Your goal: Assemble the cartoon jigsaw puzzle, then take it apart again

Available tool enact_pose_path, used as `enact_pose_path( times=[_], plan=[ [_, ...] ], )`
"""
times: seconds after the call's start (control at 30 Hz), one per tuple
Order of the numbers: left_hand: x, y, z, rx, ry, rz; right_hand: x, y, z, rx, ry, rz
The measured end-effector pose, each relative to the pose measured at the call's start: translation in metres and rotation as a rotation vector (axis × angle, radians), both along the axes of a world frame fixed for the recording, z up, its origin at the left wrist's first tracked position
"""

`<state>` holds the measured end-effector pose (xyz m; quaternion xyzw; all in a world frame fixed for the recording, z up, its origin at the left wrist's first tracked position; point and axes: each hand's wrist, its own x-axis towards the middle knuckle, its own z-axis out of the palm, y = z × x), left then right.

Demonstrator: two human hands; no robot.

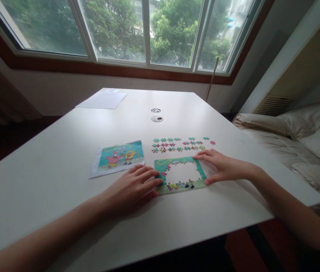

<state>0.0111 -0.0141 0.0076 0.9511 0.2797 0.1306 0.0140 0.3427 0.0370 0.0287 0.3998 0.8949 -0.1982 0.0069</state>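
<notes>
A partly assembled jigsaw puzzle (182,189) lies flat on the white table, its border joined around a bare middle. My left hand (141,183) rests at its left edge, fingers stretched out and fingertips touching the border. On the other side, my right hand (222,166) has thumb and fingers apart, touching the puzzle's right edge and upper right corner. Just beyond the puzzle, several loose jigsaw pieces (164,145) lie spread in rows. To the left is a reference picture (121,155) of cartoon figures on white paper.
The white table (49,173) stretches toward the window. White paper sheets (101,101) lie at its far left corner. Two round cable-hole covers (156,118) sit in the table's middle. A light-coloured sofa (298,132) stands on the right, and a thin stick (212,79) leans near the window.
</notes>
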Motion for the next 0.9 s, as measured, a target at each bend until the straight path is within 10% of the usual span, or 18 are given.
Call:
enact_pose_path(
  times=[0.9],
  plan=[
    [0.0002,-0.0003,-0.0016,-0.031,-0.022,-0.068,-0.0010,0.0005,0.0010,0.000,-0.016,-0.003]
  ],
)
